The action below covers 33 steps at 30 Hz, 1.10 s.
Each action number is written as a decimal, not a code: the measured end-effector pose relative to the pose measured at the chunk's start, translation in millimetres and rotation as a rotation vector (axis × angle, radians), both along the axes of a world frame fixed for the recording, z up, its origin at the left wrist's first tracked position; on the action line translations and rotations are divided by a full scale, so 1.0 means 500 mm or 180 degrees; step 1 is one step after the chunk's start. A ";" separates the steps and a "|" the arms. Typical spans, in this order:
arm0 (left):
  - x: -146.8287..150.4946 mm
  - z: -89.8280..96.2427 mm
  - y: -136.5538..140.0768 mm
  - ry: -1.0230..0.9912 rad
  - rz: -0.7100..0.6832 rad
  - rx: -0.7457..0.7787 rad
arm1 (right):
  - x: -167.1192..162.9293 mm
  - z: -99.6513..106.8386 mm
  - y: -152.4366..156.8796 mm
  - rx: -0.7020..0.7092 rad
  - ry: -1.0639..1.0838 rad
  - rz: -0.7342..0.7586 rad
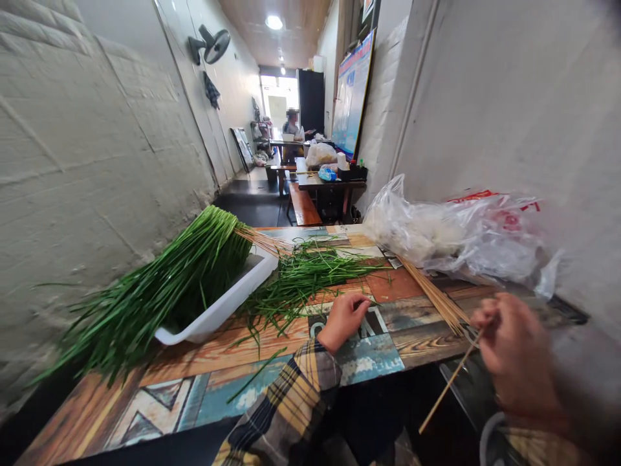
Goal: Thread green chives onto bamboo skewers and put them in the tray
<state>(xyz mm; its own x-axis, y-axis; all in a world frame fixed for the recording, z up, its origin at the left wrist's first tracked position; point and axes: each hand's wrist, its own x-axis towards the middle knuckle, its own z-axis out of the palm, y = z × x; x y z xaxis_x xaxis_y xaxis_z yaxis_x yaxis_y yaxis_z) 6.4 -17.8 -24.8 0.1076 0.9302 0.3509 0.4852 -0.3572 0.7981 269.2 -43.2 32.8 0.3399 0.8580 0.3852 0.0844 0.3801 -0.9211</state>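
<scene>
Pinching one thin stick [449, 385] in a tightly closed right hand [517, 349] at four o'clock, with the free end angled toward seven. Curling the left hand [343, 318] loosely on or just above the table [204, 356] at five o'clock; impossible to tell whether gripping anything. Lying just beyond, toward six: loose green stalks [315, 275]. At half past eight, spilling over a white tray [233, 304]: a thick green sheaf [204, 252]. At three: a plastic bag [441, 236].
</scene>
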 end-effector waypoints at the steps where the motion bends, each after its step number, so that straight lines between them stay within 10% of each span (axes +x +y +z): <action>1: -0.002 0.001 0.000 0.0064 0.0020 0.0013 | -0.034 -0.003 0.017 -0.0147 0.0442 0.0168; 12: -0.072 0.001 0.052 0.1193 0.1057 0.0596 | -0.208 -0.147 0.176 -0.0887 0.0873 0.0710; 21: -0.167 -0.010 0.138 0.2558 0.1409 0.0133 | -0.206 -0.166 0.189 -0.1024 0.0746 0.0883; 33: -0.186 0.070 0.117 0.2672 0.1627 0.0206 | -0.202 -0.171 0.188 -0.1079 0.0629 0.0853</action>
<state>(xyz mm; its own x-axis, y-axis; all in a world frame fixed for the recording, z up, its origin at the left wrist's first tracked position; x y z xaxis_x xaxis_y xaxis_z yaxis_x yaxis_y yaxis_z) -86.8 40.5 10.3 -0.0646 0.9158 0.3965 0.9937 0.0225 0.1100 168.1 51.0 -52.5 0.1279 0.9916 0.0186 -0.1648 0.0398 -0.9855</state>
